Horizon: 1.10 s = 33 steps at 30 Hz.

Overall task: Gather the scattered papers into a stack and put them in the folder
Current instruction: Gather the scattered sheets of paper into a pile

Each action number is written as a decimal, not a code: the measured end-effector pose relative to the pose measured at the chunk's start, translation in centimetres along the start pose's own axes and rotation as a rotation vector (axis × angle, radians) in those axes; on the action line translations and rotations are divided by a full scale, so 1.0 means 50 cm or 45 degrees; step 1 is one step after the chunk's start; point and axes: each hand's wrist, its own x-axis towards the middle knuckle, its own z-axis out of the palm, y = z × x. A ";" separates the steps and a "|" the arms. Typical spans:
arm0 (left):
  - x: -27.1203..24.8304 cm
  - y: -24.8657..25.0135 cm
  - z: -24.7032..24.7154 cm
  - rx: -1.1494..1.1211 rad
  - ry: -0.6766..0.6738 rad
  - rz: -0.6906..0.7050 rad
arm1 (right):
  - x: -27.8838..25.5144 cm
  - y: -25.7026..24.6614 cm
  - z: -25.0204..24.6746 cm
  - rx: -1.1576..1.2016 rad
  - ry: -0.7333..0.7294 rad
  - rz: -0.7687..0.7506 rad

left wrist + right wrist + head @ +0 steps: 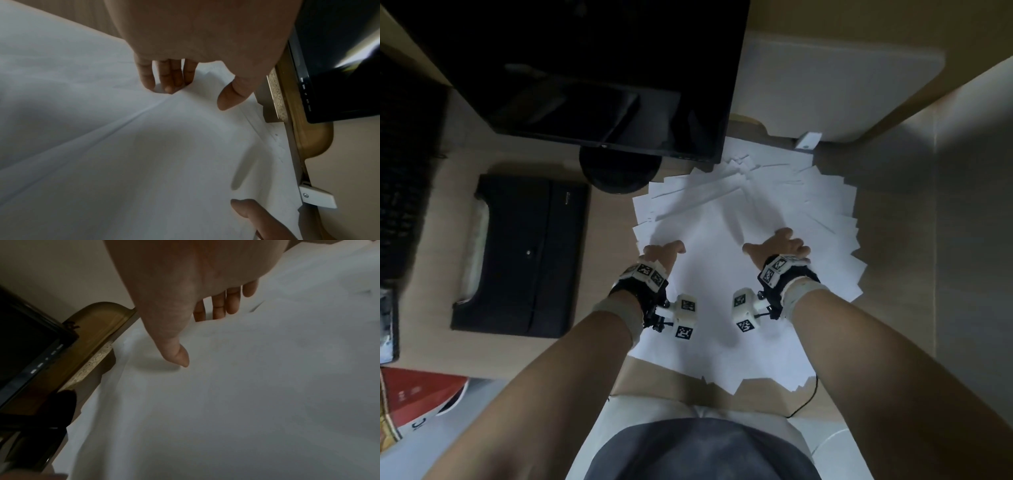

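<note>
Many white papers (722, 212) lie fanned out in a rough circle on the wooden desk, some hanging over its near edge. A black folder (524, 253) lies shut to their left. My left hand (664, 250) rests at the fan's left side, and in the left wrist view its fingertips (166, 86) press a sheet (144, 146) with the thumb held apart. My right hand (777, 245) lies on the fan's right side. In the right wrist view its thumb touches the paper (246, 386) and its straight fingers (220, 308) reach past a raised sheet edge.
A dark monitor (585, 68) stands at the back, its round base (619, 171) touching the fan's far left. A white board (842, 85) sits behind the papers. A dark keyboard (400, 171) is far left, a red item (417, 397) near left. A black cable (808, 397) hangs at the front edge.
</note>
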 end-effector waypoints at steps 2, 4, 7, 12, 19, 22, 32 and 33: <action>0.004 0.003 0.002 0.033 0.001 0.015 | -0.005 0.000 0.011 0.068 0.013 -0.037; 0.003 0.003 0.008 -0.008 -0.045 0.033 | -0.018 0.000 0.026 0.125 0.014 -0.111; -0.014 -0.005 0.016 -0.049 -0.114 -0.012 | -0.041 0.017 0.041 0.136 0.036 -0.166; -0.039 -0.020 0.046 -0.052 -0.173 -0.041 | -0.038 0.088 0.036 0.248 0.003 -0.063; -0.076 -0.059 0.120 0.135 -0.118 0.189 | -0.045 0.186 0.042 0.628 -0.191 -0.173; -0.079 -0.076 0.122 0.210 -0.059 0.266 | -0.043 0.222 0.036 0.656 -0.221 -0.212; -0.093 -0.128 0.138 0.343 -0.052 0.237 | -0.037 0.324 -0.033 0.762 -0.131 -0.031; -0.080 -0.133 0.135 0.231 -0.013 0.245 | -0.039 0.328 -0.043 0.770 -0.128 -0.034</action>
